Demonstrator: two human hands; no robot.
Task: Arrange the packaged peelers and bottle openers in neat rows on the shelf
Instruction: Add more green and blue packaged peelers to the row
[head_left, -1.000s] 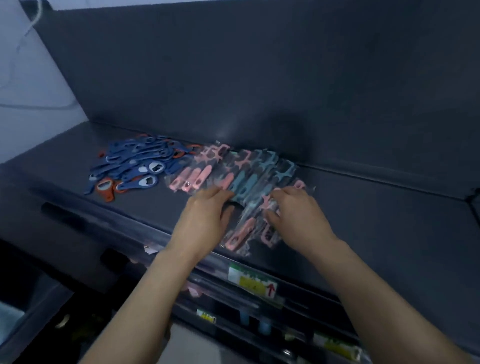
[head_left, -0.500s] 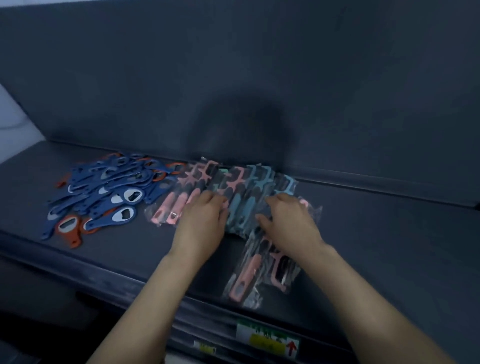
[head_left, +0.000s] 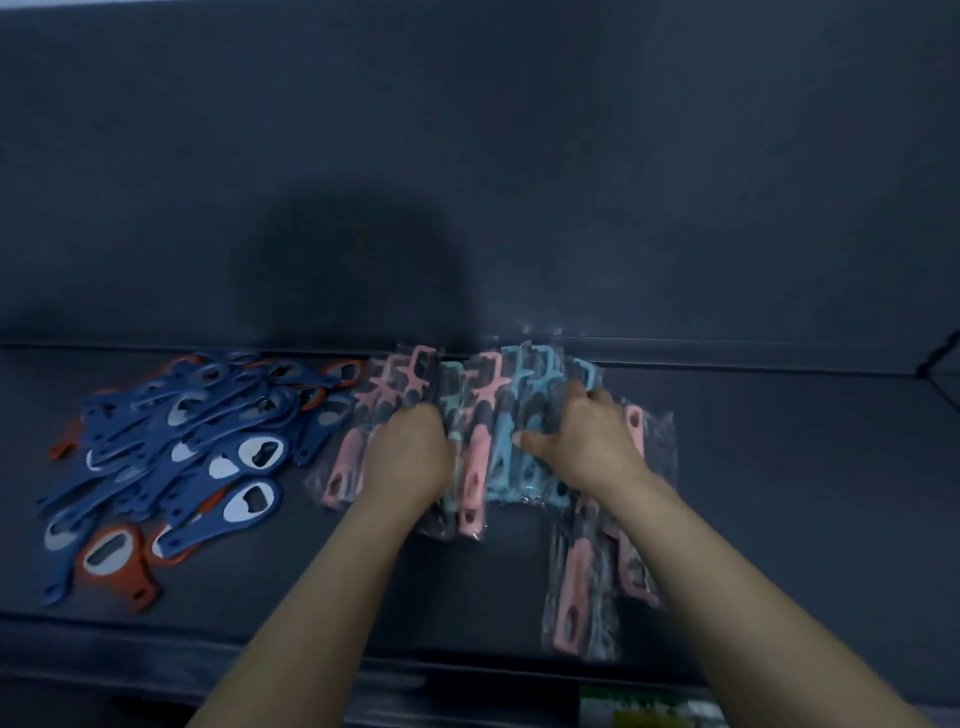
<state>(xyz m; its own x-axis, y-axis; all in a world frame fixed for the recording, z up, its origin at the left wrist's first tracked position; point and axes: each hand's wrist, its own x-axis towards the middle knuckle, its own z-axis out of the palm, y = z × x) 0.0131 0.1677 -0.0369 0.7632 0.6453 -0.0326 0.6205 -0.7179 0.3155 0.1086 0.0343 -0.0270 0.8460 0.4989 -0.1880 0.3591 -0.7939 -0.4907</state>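
The dark shelf (head_left: 779, 493) carries a row of packaged peelers (head_left: 493, 415), pink, green and blue, and the shelf's back panel (head_left: 519, 156) rises directly behind that row. Just left of the row lies a loose, unaligned heap of blue and orange bottle openers (head_left: 171, 457). In front of the row's right end, a few pink peeler packets (head_left: 576, 587) lie apart. The left hand (head_left: 410, 457) grips the row's left part, fingers curled down into the packets. The right hand (head_left: 587, 447) grips its blue right part, fingers hooked over the packets, thumb stretched leftward.
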